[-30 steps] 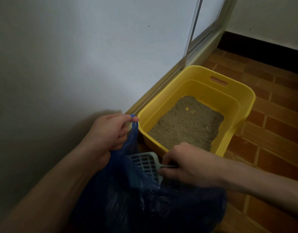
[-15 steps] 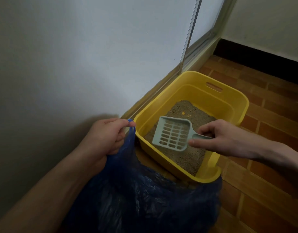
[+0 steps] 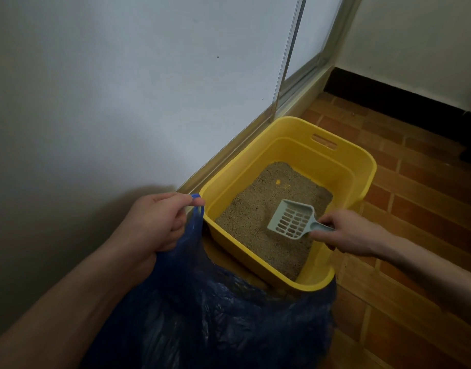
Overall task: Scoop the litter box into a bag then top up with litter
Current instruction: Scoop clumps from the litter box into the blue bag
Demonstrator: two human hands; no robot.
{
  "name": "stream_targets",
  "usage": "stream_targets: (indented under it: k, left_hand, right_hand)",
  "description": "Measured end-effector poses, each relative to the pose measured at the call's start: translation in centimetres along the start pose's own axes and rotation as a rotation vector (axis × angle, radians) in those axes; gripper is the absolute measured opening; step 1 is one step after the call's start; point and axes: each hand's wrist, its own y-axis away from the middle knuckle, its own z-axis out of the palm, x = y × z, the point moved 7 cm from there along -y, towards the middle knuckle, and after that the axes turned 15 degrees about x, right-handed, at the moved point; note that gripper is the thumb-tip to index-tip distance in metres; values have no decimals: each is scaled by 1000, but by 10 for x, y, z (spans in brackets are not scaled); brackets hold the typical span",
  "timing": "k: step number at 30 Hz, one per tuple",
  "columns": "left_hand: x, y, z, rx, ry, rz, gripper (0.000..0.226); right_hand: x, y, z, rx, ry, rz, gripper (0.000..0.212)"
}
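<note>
A yellow litter box (image 3: 343, 153) stands on the floor against the wall, with brownish litter (image 3: 258, 209) spread over its bottom. My right hand (image 3: 348, 233) grips the handle of a pale blue slotted scoop (image 3: 292, 222), whose head hovers low over the litter at the box's near right. My left hand (image 3: 159, 222) pinches the top edge of a dark blue plastic bag (image 3: 223, 320), holding it up just left of the box. The bag sags open in front of the box's near wall.
A white wall (image 3: 109, 89) runs along the left, with a metal sliding-door frame (image 3: 290, 62) behind the box. Brown brick-pattern floor tiles (image 3: 415, 209) stretch to the right, ending at a black skirting board (image 3: 399, 105).
My right hand has carried the scoop out of the bag, over the box's near edge and down toward the litter on the right. My left hand keeps holding the bag.
</note>
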Motion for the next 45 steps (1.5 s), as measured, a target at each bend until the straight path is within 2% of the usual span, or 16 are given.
stream_targets:
  k: [7,14,24,30,33,35,36,38,40,41,45]
  left_hand:
    - [-1,-1,0,-1,-11,0,23]
    - [-1,0,0,-5,-19,-1,22]
    - [-2,-1,-1,4,-28,-8,22]
    - [0,-2,0,14,-46,52,20]
    - [2,1,1,17,-76,95,16]
    - [3,3,2,19,-103,137,14]
    - [4,4,2,23,-127,168,14]
    - [7,7,2,35,-176,243,11]
    - [10,9,2,55,-204,295,10]
    - [11,10,0,68,-213,317,13]
    - [23,15,-5,141,-359,494,21]
  right_hand:
    - [13,1,16,-4,166,-56,24]
    - [12,2,19,-2,394,-123,37]
    - [23,13,21,65,467,-177,32]
    - [39,20,24,58,519,-231,38]
    - [50,29,23,75,506,-237,51]
    - [51,40,15,192,549,-291,58]
    - [48,47,8,288,555,-334,55]
    - [40,64,-6,491,454,-384,35]
    - [36,81,-11,582,312,-404,21]
    - [36,87,-8,560,252,-396,19]
    - [49,96,21,303,123,-265,21]
